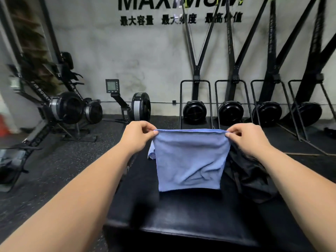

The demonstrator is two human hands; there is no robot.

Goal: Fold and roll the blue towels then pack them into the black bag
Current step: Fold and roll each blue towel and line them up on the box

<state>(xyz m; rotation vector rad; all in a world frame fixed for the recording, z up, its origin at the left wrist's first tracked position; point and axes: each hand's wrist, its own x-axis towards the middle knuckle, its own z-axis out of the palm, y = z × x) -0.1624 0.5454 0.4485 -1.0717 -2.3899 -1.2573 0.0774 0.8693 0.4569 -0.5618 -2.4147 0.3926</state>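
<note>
Folding step: left hand [139,132] and right hand [243,136] each pinch a top corner of the towel [190,160], hung above mid-worktop [190,215]; bag [249,177] at right edge. Next, probably: lay flat, fold, roll.

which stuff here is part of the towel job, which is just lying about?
Job: blue cloth towel pinched at its top corners by left hand and right hand; second blue towel peeking out behind it; crumpled black fabric bag on the black padded bench.
Lying about: black rowing machines; black upright ski trainers; black wall lettering.
</note>
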